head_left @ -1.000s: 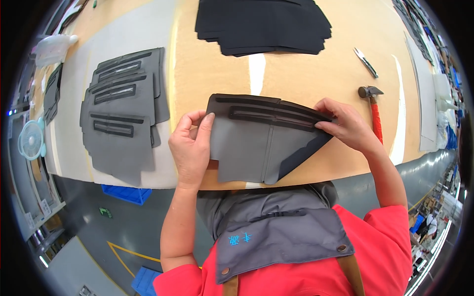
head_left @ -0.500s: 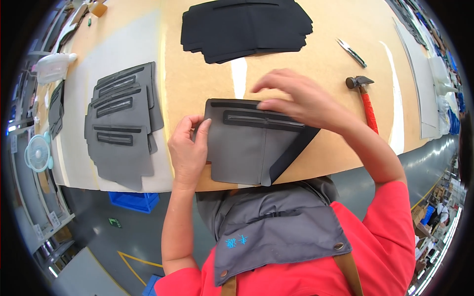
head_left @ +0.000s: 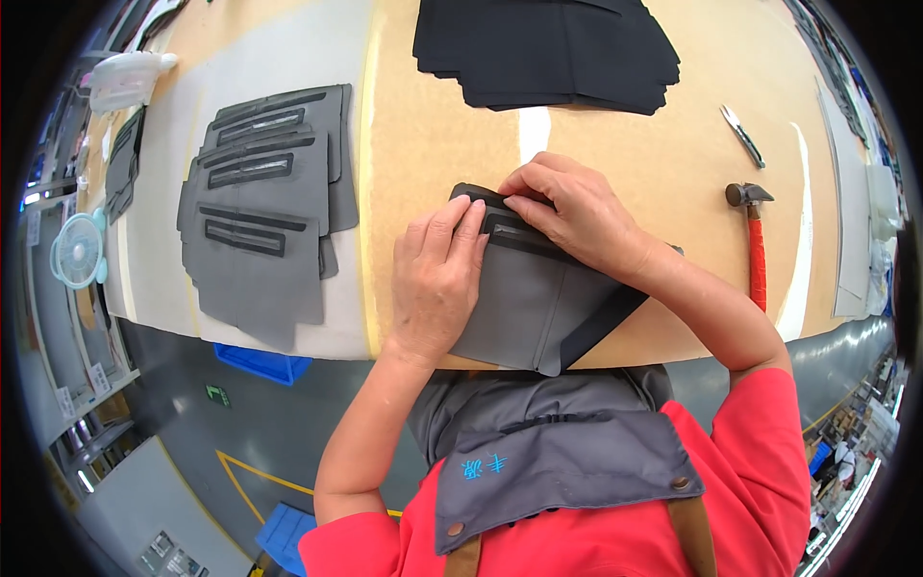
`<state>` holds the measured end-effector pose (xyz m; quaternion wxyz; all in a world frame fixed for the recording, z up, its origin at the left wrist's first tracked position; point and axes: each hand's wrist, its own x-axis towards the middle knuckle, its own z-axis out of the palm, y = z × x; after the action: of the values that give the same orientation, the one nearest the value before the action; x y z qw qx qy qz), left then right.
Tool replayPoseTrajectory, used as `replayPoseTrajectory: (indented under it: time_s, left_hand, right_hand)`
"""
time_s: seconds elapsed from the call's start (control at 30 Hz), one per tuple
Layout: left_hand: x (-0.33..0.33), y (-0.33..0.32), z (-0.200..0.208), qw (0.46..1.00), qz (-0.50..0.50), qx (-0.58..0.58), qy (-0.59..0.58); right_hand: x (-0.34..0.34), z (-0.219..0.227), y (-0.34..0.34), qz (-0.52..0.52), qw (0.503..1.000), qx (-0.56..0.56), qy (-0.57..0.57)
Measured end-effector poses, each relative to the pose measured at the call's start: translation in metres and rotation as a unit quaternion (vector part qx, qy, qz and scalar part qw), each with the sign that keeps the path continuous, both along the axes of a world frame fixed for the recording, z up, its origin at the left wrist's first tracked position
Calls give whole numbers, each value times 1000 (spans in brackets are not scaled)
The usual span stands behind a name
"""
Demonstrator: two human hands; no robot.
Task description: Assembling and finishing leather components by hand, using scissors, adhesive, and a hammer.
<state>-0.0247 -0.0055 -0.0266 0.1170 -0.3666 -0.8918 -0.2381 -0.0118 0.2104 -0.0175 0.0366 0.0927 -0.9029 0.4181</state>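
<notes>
A grey fabric piece (head_left: pixel 538 313) with a black strip along its top edge lies on the wooden table (head_left: pixel 423 144) at its near edge. My left hand (head_left: pixel 435 279) rests flat on the piece's left part, fingertips at the top left corner. My right hand (head_left: pixel 577 216) comes in from the right and presses its fingertips on the black strip at the same corner. Both hands touch each other there. Much of the strip is hidden under my right hand.
A stack of similar grey pieces (head_left: pixel 260 207) lies on a grey mat to the left. A pile of black pieces (head_left: pixel 548 48) sits at the far side. A red-handled hammer (head_left: pixel 755 245) and a small metal tool (head_left: pixel 742 135) lie to the right. A small fan (head_left: pixel 77 250) stands far left.
My right hand has moved from the piece's right end across to its top left corner, beside my left hand. My left hand has slid further onto the piece.
</notes>
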Motion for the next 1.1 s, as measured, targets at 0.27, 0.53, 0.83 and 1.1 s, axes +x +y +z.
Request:
replayPoseTrajectory:
  time_s: [0.27, 0.53, 0.83, 1.1]
  left_hand:
    - [2, 1, -5, 1000, -3, -19, 15]
    - [3, -1, -1, 999, -4, -34, -8]
    - [7, -6, -3, 999, -13, -39, -14]
    - [7, -7, -5, 1000, -13, -26, -7]
  right_hand:
    - [7, -14, 2, 34, 994, 33, 103]
    - [9, -15, 4, 95, 968, 146, 183]
    - [4, -12, -10, 96, 962, 157, 203]
    - [-5, -2, -20, 128, 962, 200, 131]
